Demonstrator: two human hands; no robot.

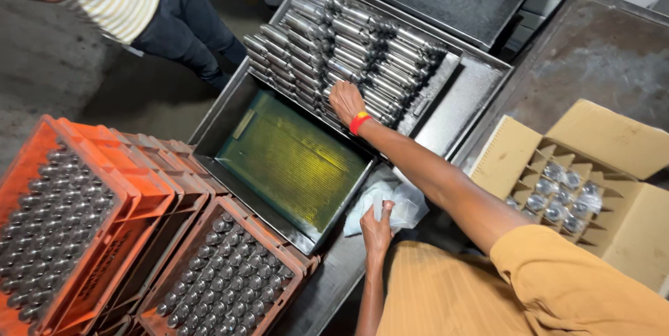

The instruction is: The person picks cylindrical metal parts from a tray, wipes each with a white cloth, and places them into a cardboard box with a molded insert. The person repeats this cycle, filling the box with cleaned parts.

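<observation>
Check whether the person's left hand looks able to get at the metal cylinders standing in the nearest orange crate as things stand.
Probably yes. The left hand rests on a white cloth at the tray's edge, and the nearest orange crate of upright metal cylinders sits open-topped just beside it, with nothing covering them.

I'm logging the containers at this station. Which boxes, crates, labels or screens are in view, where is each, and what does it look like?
Cardboard box: far right, brown, flaps open, divider grid holding wrapped shiny parts.
Orange crates: lower left, plastic, packed with upright metal cylinders.
Metal tray: centre, grey, rows of lying metal cylinders under the right hand.
White cloth: below the tray, by the left hand.
No screens; labels too unclear.
</observation>
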